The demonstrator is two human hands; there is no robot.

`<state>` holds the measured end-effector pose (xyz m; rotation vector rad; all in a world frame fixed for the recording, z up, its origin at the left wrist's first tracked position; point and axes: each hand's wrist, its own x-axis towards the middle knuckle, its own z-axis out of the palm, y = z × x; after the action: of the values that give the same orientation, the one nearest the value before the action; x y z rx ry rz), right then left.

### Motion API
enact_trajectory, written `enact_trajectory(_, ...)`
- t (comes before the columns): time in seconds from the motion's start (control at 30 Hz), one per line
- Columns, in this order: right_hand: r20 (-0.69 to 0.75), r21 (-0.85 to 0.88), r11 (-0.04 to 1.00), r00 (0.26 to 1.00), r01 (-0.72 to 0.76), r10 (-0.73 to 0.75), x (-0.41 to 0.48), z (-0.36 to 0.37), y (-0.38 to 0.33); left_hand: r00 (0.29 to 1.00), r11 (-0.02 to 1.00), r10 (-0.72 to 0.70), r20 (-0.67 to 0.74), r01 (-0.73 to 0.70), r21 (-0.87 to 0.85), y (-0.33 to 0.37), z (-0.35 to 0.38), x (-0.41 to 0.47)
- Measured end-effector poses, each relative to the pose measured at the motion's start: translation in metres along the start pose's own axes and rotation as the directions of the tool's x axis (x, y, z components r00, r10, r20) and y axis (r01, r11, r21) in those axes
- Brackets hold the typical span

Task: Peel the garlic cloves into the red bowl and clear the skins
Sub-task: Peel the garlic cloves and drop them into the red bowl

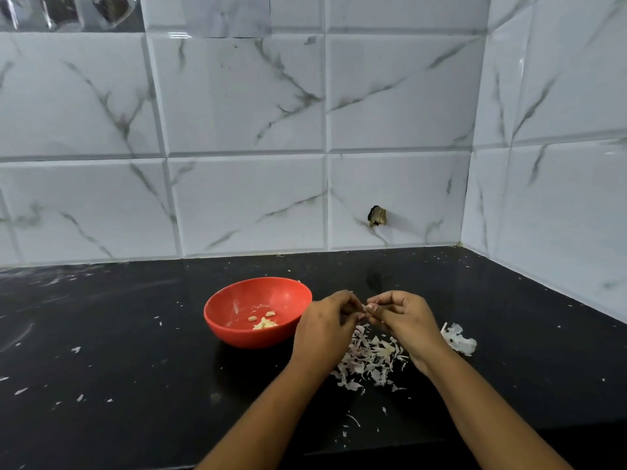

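A red bowl (244, 301) stands on the black counter and holds several peeled garlic cloves (264, 322). Just right of it, my left hand (325, 323) and my right hand (405, 318) meet above the counter, fingertips curled together around a small garlic clove (367, 307) that is mostly hidden between them. Below the hands lies a pile of papery garlic skins (369, 359). A larger white piece of skin (458, 339) lies to the right of my right wrist.
The black counter (118, 334) runs into a corner of white marbled wall tiles at the back and right. Small skin flakes are scattered across it, left and front. A dark hole (376, 216) sits in the back wall.
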<state>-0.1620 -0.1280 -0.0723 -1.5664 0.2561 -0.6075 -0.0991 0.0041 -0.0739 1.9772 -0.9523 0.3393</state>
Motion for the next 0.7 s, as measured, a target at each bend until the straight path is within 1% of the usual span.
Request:
enact_trajectory(0.13,0.048,-0.033,0.998,0.998,0.052,-0.051,-0.003,0.003,-0.002,0.998,0.995,-0.03,-0.06,0.025,-0.093,-0.006,0.0,0.001)
enact_trajectory(0.3,0.115,-0.006,0.996,0.99,0.084,-0.083,-0.009,0.004,-0.007,0.992,0.997,0.014,-0.123,-0.024,-0.078,-0.008,0.001,-0.003)
enact_trajectory(0.4,0.106,0.088,0.996,0.994,0.029,-0.039,-0.01,0.006,-0.009,0.988,0.998,0.066,-0.143,-0.063,0.025,-0.009,0.003,-0.004)
enact_trajectory(0.5,0.096,0.089,0.996,0.995,-0.008,0.0,-0.011,0.005,-0.009,0.98,0.98,0.147,-0.132,-0.127,0.152,-0.007,0.002,-0.007)
enact_trajectory(0.57,0.107,0.119,0.992,0.994,-0.049,0.036,-0.011,0.003,-0.009,0.97,0.974,0.187,-0.154,-0.162,0.159,-0.006,0.001,-0.008)
enact_trajectory(0.7,0.167,0.222,0.967,0.982,-0.127,0.09,-0.012,0.003,-0.011,0.962,0.977,0.211,-0.173,-0.2,0.077,-0.006,-0.001,-0.008)
